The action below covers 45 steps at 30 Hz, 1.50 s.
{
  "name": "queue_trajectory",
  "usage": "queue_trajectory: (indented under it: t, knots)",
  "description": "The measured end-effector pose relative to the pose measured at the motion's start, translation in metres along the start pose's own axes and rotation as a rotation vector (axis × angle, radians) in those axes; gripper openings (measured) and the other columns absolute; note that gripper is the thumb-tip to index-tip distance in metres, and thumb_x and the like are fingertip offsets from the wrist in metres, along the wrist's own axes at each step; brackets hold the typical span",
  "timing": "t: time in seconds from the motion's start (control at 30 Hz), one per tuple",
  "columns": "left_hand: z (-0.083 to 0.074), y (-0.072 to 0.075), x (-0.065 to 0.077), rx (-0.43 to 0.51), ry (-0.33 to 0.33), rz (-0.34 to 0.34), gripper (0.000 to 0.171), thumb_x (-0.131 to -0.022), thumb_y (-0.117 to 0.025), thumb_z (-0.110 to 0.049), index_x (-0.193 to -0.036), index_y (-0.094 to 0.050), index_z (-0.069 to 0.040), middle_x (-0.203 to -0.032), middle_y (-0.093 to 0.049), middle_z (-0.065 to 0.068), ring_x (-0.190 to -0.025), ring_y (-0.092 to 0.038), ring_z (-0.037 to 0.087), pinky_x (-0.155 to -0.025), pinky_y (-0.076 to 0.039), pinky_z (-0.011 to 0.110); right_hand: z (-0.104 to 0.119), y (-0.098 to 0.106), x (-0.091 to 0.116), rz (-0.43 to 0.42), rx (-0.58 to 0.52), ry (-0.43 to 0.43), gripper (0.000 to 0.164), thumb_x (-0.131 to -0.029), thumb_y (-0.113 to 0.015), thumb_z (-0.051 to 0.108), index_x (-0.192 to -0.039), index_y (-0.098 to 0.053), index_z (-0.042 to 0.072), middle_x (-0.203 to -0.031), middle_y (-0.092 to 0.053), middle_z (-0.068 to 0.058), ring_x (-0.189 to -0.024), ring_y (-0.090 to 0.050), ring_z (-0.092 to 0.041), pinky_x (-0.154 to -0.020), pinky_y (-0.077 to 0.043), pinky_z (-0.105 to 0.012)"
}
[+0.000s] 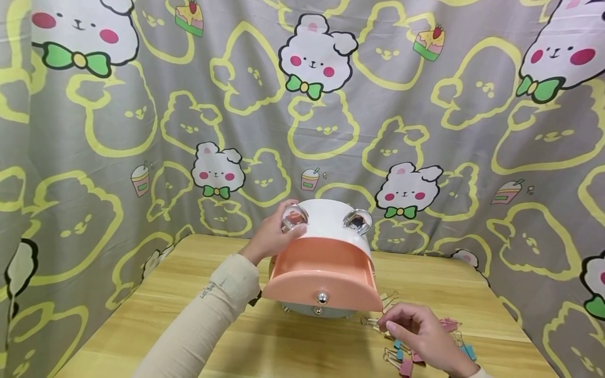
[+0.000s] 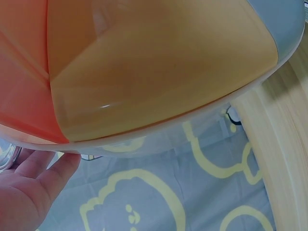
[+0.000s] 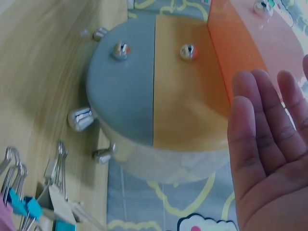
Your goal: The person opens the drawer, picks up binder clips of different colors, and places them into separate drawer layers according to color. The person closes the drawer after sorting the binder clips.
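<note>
A small rounded drawer box with a white shell stands on the table, two silver-rimmed round eyes on its top. My left hand grips its upper left side, thumb beside the left eye and fingers behind. The peach top drawer is pulled out, and its visible inside is bare. Below it, the yellow drawer and the blue-grey drawer are closed, each with a silver knob. My right hand hovers right of the peach drawer front, fingers relaxed, with nothing in it.
Several binder clips in pink, blue and other colours, such as a pink clip, lie under and around my right hand on the wooden table. A patterned grey curtain hangs around the table's back and sides.
</note>
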<state>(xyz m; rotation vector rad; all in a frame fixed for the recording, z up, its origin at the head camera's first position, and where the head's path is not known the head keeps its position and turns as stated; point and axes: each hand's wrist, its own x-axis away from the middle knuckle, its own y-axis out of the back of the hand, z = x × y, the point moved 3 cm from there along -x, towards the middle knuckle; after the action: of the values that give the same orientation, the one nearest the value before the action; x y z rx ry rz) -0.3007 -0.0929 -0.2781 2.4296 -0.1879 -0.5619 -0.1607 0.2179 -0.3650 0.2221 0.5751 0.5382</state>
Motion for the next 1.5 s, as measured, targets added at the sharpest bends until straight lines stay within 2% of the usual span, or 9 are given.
queue_trajectory:
  t: [0.23,0.4,0.6,0.8,0.97,1.1,1.37,1.5]
  knots:
    - [0.0,0.001,0.0,0.014,0.01,0.005,0.067,-0.088,-0.066,-0.041,-0.145,-0.033,-0.03,-0.115,-0.059,0.011,-0.1,-0.057,0.027,-0.087,-0.047,0.047,-0.01,0.01,0.004,-0.114,0.106,-0.082,0.015,-0.097,-0.05,-0.005,-0.103,-0.063,-0.002,-0.097,-0.068,-0.001,-0.085,-0.067,-0.014,-0.072,-0.055,-0.03]
    - [0.001,0.002,0.001,0.017,0.015,0.005,0.068,-0.088,-0.066,-0.041,-0.146,-0.032,-0.03,-0.115,-0.058,0.012,-0.101,-0.057,0.028,-0.087,-0.047,0.048,-0.02,0.017,0.009,-0.192,0.258,-0.21,0.009,-0.097,-0.058,0.006,-0.101,-0.065,0.003,-0.092,-0.068,0.001,-0.08,-0.066,-0.012,-0.068,-0.054,-0.03]
    - [0.001,0.002,0.001,0.001,0.015,0.004,0.068,-0.088,-0.066,-0.042,-0.146,-0.032,-0.029,-0.116,-0.059,0.012,-0.102,-0.057,0.028,-0.088,-0.047,0.049,-0.027,0.026,0.014,-0.222,0.434,-0.37,0.011,-0.093,-0.067,0.017,-0.097,-0.066,0.007,-0.091,-0.068,-0.002,-0.077,-0.065,-0.01,-0.066,-0.053,-0.027]
    - [0.0,0.001,-0.002,0.002,0.006,0.007,0.069,-0.088,-0.066,-0.044,-0.146,-0.032,-0.029,-0.116,-0.059,0.012,-0.101,-0.057,0.028,-0.088,-0.046,0.049,-0.031,0.033,0.02,-0.223,0.521,-0.471,0.015,-0.089,-0.072,0.02,-0.096,-0.066,0.008,-0.092,-0.068,-0.002,-0.079,-0.064,-0.008,-0.067,-0.052,-0.025]
    - [-0.001,0.0,-0.004,0.024,0.022,0.004,0.07,-0.088,-0.068,-0.043,-0.146,-0.032,-0.031,-0.118,-0.058,0.011,-0.102,-0.057,0.028,-0.087,-0.048,0.048,-0.039,0.04,0.025,-0.202,0.532,-0.486,0.017,-0.087,-0.074,0.016,-0.097,-0.065,0.005,-0.091,-0.067,0.0,-0.078,-0.064,-0.008,-0.067,-0.053,-0.026]
    - [-0.001,-0.001,-0.004,0.031,0.042,0.012,0.069,-0.088,-0.067,-0.042,-0.146,-0.032,-0.03,-0.12,-0.057,0.012,-0.103,-0.056,0.028,-0.087,-0.049,0.048,-0.048,0.044,0.03,-0.15,0.538,-0.501,0.02,-0.084,-0.076,0.011,-0.098,-0.065,0.003,-0.091,-0.067,-0.002,-0.077,-0.063,-0.008,-0.066,-0.052,-0.025]
    - [-0.002,0.001,-0.003,0.03,0.033,0.013,0.069,-0.088,-0.068,-0.042,-0.146,-0.032,-0.031,-0.119,-0.057,0.012,-0.103,-0.056,0.028,-0.089,-0.047,0.048,-0.059,0.05,0.035,-0.085,0.632,-0.514,0.025,-0.079,-0.08,0.012,-0.098,-0.067,0.007,-0.093,-0.067,-0.002,-0.082,-0.064,-0.021,-0.066,-0.052,-0.027]
    - [0.0,0.001,-0.003,0.038,0.029,0.013,0.069,-0.088,-0.068,-0.043,-0.146,-0.032,-0.03,-0.119,-0.058,0.011,-0.104,-0.057,0.028,-0.089,-0.047,0.048,-0.063,0.052,0.039,-0.063,0.647,-0.522,0.028,-0.077,-0.082,0.013,-0.099,-0.067,0.009,-0.094,-0.067,-0.003,-0.081,-0.064,-0.021,-0.065,-0.053,-0.028]
